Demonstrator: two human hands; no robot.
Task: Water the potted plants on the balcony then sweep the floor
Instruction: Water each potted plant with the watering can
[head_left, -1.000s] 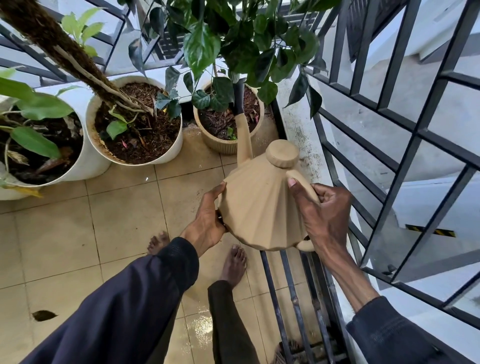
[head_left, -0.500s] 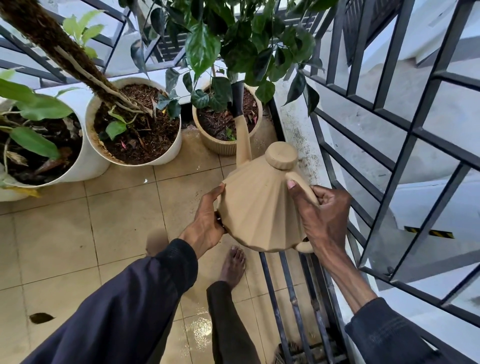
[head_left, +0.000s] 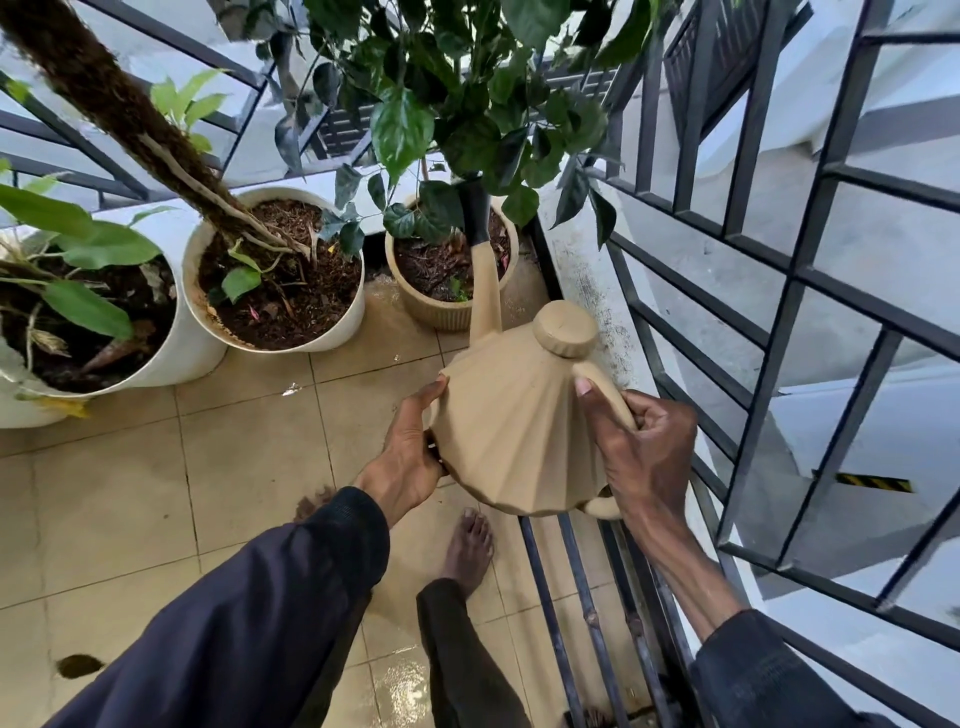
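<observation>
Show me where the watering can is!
In the head view the tan watering can sits right of centre, gripped by the right hand and steadied by the left hand, its spout reaching over the ribbed pot.

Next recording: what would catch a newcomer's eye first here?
The tan ribbed watering can sits at centre, the right hand gripping its handle and the left hand holding its side. Its black-tipped spout reaches over the beige pot in the corner, under dark leaves. A dark railing fills the right side.
</observation>
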